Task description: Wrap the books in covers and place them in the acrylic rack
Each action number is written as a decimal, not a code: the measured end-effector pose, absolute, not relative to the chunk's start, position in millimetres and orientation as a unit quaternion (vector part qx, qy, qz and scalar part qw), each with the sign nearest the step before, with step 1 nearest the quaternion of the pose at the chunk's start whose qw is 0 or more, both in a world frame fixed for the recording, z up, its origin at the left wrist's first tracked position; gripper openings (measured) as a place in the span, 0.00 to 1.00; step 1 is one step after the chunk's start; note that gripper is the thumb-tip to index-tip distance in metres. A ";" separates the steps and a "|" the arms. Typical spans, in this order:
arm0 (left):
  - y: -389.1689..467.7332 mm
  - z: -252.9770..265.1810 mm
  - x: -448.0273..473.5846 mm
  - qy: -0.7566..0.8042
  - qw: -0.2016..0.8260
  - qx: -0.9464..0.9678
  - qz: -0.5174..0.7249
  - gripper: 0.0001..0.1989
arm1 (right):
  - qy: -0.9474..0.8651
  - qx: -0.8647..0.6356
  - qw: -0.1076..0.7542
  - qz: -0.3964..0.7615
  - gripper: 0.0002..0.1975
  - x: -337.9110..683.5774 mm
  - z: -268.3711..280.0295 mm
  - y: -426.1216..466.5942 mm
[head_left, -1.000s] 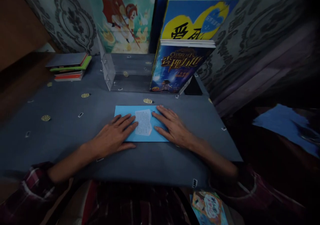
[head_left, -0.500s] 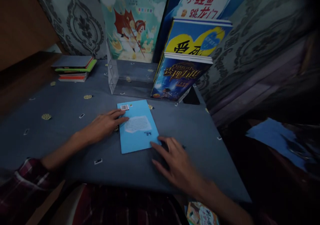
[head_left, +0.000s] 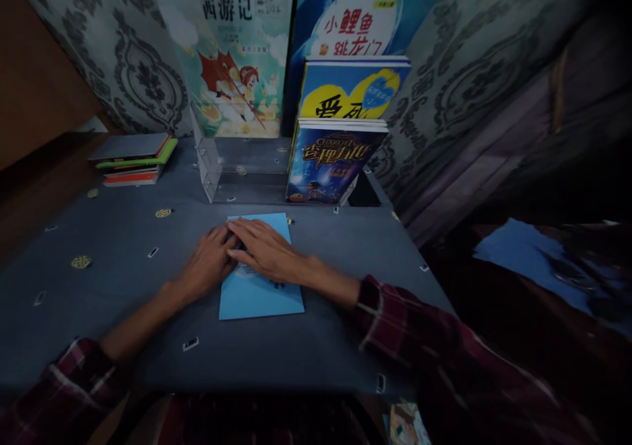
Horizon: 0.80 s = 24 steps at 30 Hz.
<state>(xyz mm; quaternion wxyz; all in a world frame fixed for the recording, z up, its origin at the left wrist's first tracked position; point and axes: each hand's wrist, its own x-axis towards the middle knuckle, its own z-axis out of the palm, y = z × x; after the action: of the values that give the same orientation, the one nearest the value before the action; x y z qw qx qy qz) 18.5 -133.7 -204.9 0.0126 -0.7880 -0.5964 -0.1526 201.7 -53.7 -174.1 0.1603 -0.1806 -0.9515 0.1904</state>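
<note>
A light-blue book lies flat on the table, back cover up. My left hand rests at its left edge, fingers reaching onto the cover and partly hidden. Stretched across the upper part of the cover is my right hand, its fingers extended flat to the left. The right fingertips meet or overlap the left fingers; whether they press on them I cannot tell. Both hands cover the barcode and most of the printed text. Neither hand grips anything that I can make out.
Behind the book stands a clear acrylic rack, with several upright books in its right part. A small book stack lies at the back left. A black flat object sits right of the rack. The table's right edge slopes toward me.
My right hand has moved from the book's lower right corner up and left across the cover to my left hand. The book has turned slightly. The camera view has shifted.
</note>
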 end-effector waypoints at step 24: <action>-134.8 -203.0 17.9 -0.591 0.050 -0.795 -0.130 0.22 | -0.935 -0.227 0.176 0.207 0.37 250.3 -220.0 -13.8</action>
<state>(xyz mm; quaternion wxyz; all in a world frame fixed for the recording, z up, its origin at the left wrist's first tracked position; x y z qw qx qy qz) 17.9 -134.8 -203.0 0.0496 -0.7947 -0.5909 -0.1299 250.3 -13.8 -220.0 0.1760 -0.2274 -0.9351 0.2070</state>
